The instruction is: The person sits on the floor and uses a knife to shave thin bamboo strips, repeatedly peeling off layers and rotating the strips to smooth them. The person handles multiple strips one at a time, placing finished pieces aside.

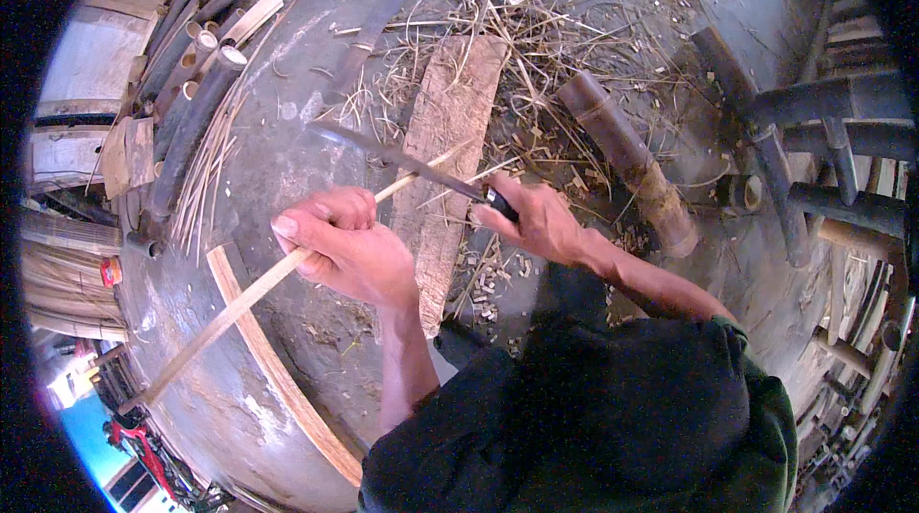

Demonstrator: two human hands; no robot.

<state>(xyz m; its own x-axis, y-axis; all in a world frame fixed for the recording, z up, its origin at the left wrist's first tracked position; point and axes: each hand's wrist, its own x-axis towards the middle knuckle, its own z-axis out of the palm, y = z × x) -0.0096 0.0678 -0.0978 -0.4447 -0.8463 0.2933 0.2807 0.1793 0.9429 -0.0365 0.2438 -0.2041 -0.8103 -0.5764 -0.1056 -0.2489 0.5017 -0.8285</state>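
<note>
My left hand (345, 245) grips a long thin bamboo strip (225, 317) that runs from the lower left up toward the wooden board. My right hand (536, 218) is closed on the dark handle of a long knife (402, 159). The blade reaches left and upward and crosses the strip's far end just above the worn wooden board (445, 121). The strip's tip rests over that board.
Bamboo shavings and slivers (536, 44) litter the concrete floor. A thick bamboo section (627, 159) lies to the right. Dark bamboo poles (196, 63) are stacked at the upper left, more poles (814, 130) at the right. A curved flat bamboo slat (278, 369) lies at the lower left.
</note>
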